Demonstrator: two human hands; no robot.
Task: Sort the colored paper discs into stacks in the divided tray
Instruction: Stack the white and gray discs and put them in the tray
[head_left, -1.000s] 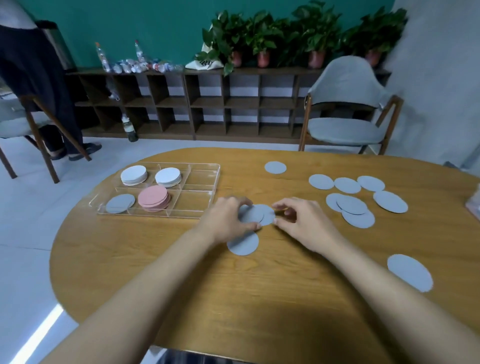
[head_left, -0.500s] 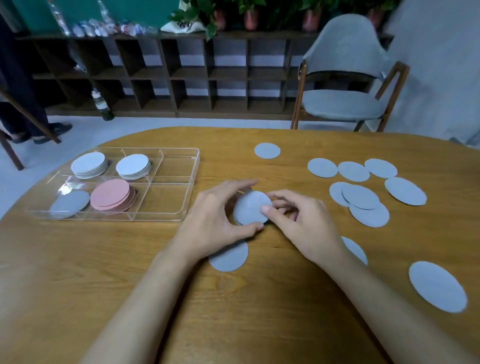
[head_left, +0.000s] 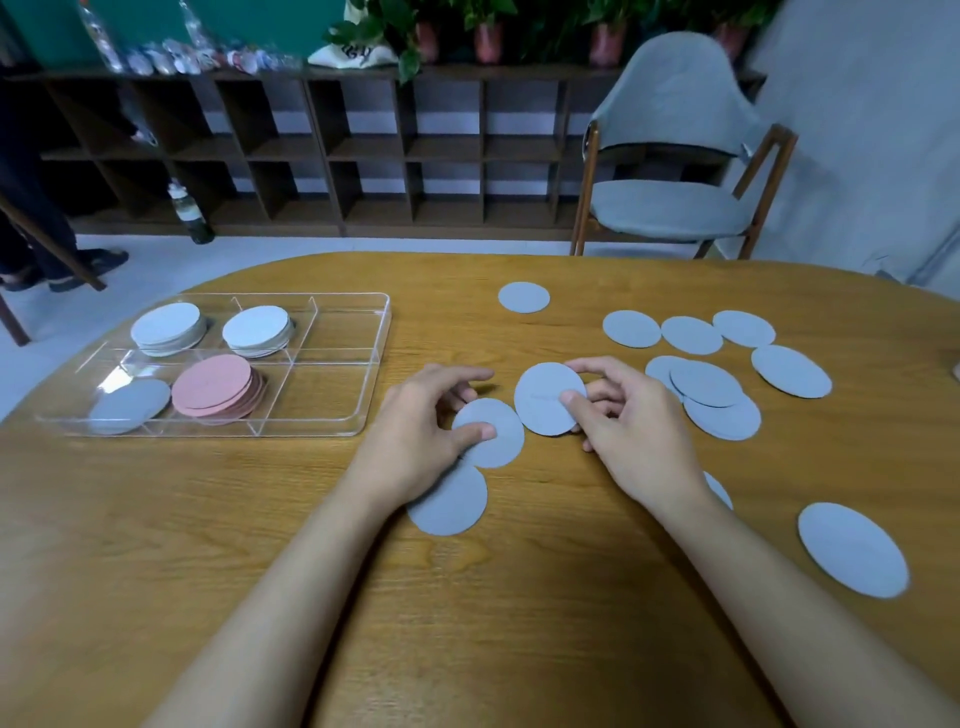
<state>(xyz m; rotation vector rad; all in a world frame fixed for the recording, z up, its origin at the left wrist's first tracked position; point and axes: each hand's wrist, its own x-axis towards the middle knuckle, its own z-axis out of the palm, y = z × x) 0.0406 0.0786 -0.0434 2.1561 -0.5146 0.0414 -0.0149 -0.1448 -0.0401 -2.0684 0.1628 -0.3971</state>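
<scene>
Head-camera footage is showing a clear divided tray (head_left: 374, 364) being used as the landmark on a wooden table (head_left: 519, 623). Inside it, two pale stacks are lying in the far compartments, a pink stack (head_left: 215, 387) in the near middle one, and a few blue-grey discs (head_left: 130, 405) in the near left one; the two compartments at its right end are standing bare.

Just to the right of the tray, a blue-grey disc (head_left: 545, 397) is being held tilted up off the table by the right hand (head_left: 628, 431), thumb and fingers clamped on its right rim. Between that hand and the tray, a second disc (head_left: 493, 434) is being pinned flat by the left hand (head_left: 415, 436), thumb pressed on its left edge and fingers curled loosely above. A third disc (head_left: 449, 499) is lying partly under that wrist.

The discs are judged to be very light, thin and floppy, hard to lift from a flat surface and easily creased; sliding one until an edge can be pinched is judged the safest hold.

Farther right of the tray, a loose spread of discs (head_left: 706, 384) is overlapping, and one disc (head_left: 852, 551) is lying near the table's right edge. Open wood is being left between the hands and the tray, so a carry leftward is judged unobstructed, though the tray's raised wall is needing to be cleared.
</scene>
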